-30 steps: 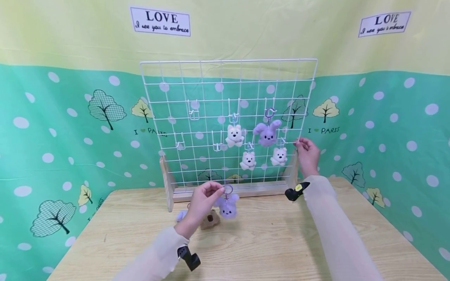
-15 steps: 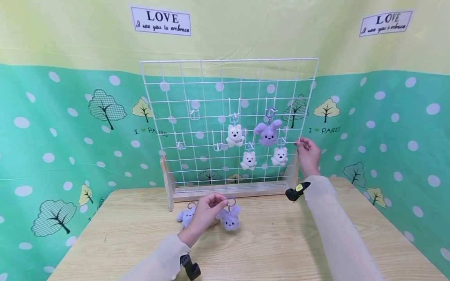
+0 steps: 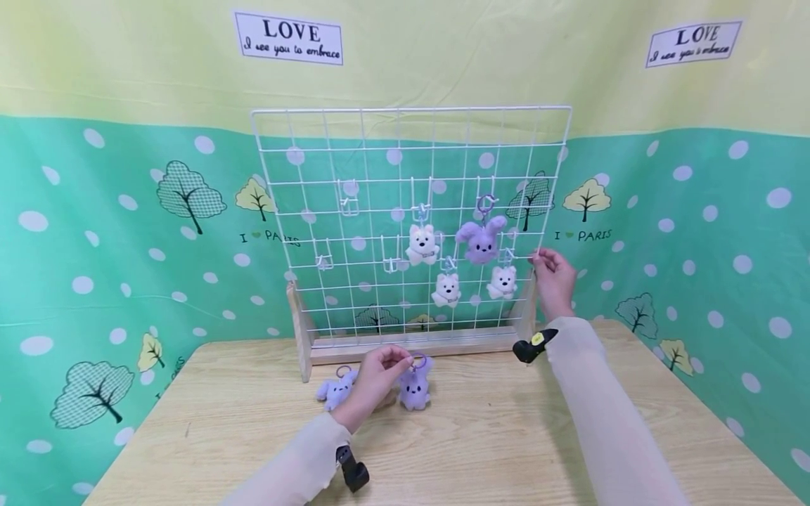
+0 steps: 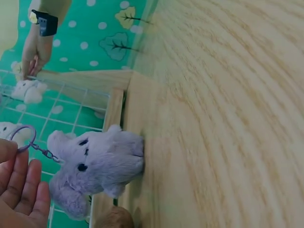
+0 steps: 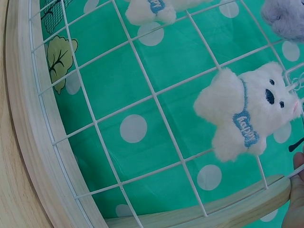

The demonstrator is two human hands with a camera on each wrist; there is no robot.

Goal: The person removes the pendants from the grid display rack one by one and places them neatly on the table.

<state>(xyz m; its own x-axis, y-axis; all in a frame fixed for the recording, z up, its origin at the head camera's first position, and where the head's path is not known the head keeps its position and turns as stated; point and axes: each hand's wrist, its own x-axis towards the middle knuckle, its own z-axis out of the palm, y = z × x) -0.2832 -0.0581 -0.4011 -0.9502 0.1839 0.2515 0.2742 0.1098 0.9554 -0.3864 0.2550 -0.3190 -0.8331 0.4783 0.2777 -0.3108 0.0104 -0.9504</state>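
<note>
My left hand [image 3: 382,383] pinches the purple ring [image 4: 29,137] of a purple plush bunny keychain [image 3: 414,390] in front of the grid's base. The left wrist view shows this bunny [image 4: 97,161] upright, feet right at the tabletop. Another purple bunny keychain [image 3: 335,390] lies on the table to the left, partly behind my left hand. With thumb and fingers, my right hand [image 3: 555,281] grips the right edge of the white wire grid [image 3: 411,109]. Close by that hand hangs a white plush dog keychain [image 5: 259,111] with a blue bow.
Two more white dog keychains [image 3: 422,246] and a purple bunny [image 3: 482,242] hang from hooks on the grid. Bare hooks [image 3: 349,204] are at its left. A brown fuzzy thing [image 4: 116,218] lies by the wooden base [image 3: 411,346]. Patterned cloth surrounds the wooden table [image 3: 481,457].
My left hand has come down and slightly right with the bunny, which now stands straighter. The bunny lying at left has come into fuller view. My right hand stays on the grid.
</note>
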